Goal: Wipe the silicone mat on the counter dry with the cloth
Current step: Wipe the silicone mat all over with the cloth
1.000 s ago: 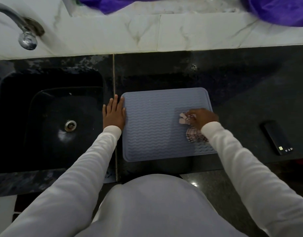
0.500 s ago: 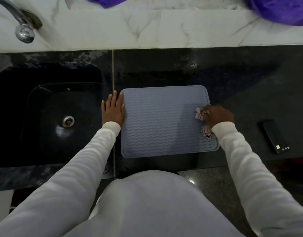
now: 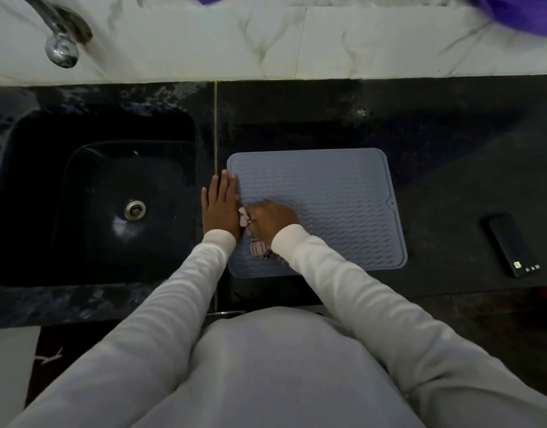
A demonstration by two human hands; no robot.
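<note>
Silicone mat [image 3: 327, 205]: grey-blue, rectangular with rounded corners, wavy ridges across its face, small notch on its right edge; lies flat on the black counter [image 3: 435, 143], just right of the seam that divides the counter from the sink surround; its near edge sits close to the counter's front edge.

Sink [image 3: 90, 196]: black basin sunk into the same dark stone, left of the mat; metal drain [image 3: 135, 209] at its bottom; chrome tap [image 3: 61, 41] reaching over from the pale marbled wall ledge behind.

Person: seen from above, pale long sleeves, both arms reaching forward over the counter edge.

Left hand [image 3: 220, 205]: flat, palm down, fingers straight and held together; rests along the mat's left edge, partly on the mat and partly on the counter seam.

Right hand [image 3: 272, 220]: fingers curled round the cloth [image 3: 260, 249], knuckles up; on the left part of the mat, just beside the left hand; cloth pressed onto the mat surface.

Cloth: small, bunched, pale with dark stripes; one bit pokes out between the two hands, another bit trails from under the right wrist; most of it is hidden by the hand.

Phone [image 3: 513, 246]: dark, flat on the counter, well apart from the mat on the right.

Purple fabric [image 3: 522, 10]: at the top right edge of view, above the ledge; too cropped to tell what it is.
</note>
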